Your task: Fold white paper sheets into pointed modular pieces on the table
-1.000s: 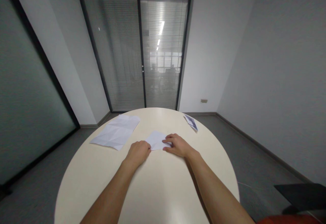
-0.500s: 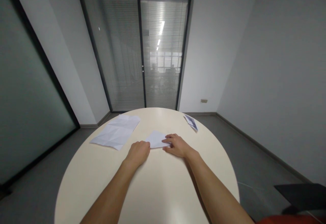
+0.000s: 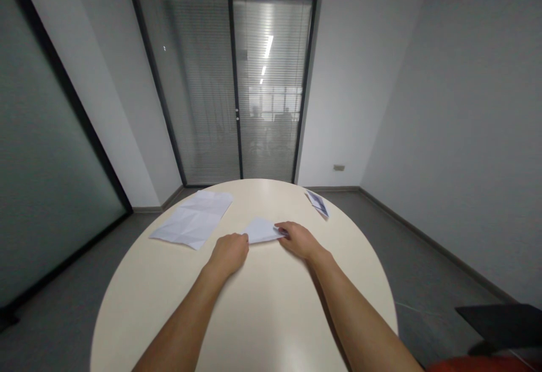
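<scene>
"White paper, one small piece, lay in front of the person on the round surface. Where were the hands?"

"One at each end. The left hand had its fingers curled closed on the left corner, though their very tips were hidden. The right hand pinched the right end, thumb and forefinger drawn narrow on it."

"What did handling it well call for, in your judgement?"

"Equal hold on both sides, so that the straight near edge ran true between them. Had one side pulled harder, the thin piece would probably have skewed or buckled. Light, steady contact suited it better than a hard squeeze."

"Was that near edge lifted?"

"I couldn't tell. It looked slightly thick, perhaps more than one layer. If so, matching the corners before pressing mattered most, with pressure run outward from the middle."

"Anything else about?"

"Yes: a larger creased sheet lay to the left, apart from the left hand, and a folded piece with dark markings lay beyond the right hand, near the rim."
</scene>
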{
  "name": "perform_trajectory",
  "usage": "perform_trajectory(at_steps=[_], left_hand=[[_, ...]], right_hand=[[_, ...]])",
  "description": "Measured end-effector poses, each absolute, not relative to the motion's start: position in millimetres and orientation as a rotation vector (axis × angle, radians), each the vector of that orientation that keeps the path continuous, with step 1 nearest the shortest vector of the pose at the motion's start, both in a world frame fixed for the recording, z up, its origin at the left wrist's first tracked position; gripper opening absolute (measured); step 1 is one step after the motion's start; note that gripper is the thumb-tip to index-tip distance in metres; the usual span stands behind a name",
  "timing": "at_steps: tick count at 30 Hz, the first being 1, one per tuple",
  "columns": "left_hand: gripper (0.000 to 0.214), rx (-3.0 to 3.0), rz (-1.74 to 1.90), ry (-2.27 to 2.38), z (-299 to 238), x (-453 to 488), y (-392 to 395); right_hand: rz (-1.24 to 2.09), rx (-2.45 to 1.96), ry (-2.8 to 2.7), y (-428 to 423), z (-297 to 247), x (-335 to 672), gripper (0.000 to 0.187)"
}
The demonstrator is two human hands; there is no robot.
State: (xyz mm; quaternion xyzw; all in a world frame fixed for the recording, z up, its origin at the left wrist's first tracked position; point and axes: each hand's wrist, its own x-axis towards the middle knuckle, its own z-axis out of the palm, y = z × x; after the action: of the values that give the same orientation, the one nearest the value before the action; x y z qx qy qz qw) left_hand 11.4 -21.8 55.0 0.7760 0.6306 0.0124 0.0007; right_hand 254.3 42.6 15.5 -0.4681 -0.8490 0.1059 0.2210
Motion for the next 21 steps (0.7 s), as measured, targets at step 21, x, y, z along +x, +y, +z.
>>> perform_trajectory(at_steps=[21], left_hand=[[0.029,2.366,0.167,2.08,44.5,4.5,-12.5]], right_hand=[[0.278,-1.487,-2.283,40.6,16.4,255.8,0.041]])
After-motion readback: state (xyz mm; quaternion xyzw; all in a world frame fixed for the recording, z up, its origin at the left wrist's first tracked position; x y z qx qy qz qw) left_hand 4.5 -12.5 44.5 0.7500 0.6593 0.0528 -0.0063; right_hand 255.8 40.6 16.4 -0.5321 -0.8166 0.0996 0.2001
